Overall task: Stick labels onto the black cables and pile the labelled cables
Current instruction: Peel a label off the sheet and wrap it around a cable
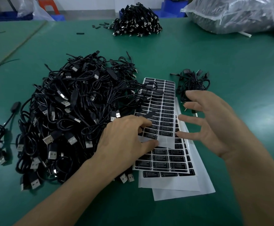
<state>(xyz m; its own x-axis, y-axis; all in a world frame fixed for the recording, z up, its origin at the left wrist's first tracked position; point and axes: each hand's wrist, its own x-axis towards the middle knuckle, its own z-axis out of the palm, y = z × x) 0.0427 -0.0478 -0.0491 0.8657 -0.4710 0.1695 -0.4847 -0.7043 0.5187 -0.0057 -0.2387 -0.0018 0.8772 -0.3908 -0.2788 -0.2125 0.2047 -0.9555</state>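
While the left hand (126,139) pins the label sheet (164,101), the spread right hand (211,128) hovers; peeling a label probably calls for a pinch.

The near left corner of the top label sheet (163,103) is covered by the left hand (125,141), and the sheets beneath (173,183) are seen only at their edges. The fine print cannot be read (only the heading "LED CONTROLLER" is made out). The fingers (191,119) of the right hand (214,126) are blurred, and part of the small cable pile (193,84) at 2 o'clock is hidden behind them. The plastic bag (240,13), between 1 and 2 o'clock, is cut off by the top edge, its contents veiled.
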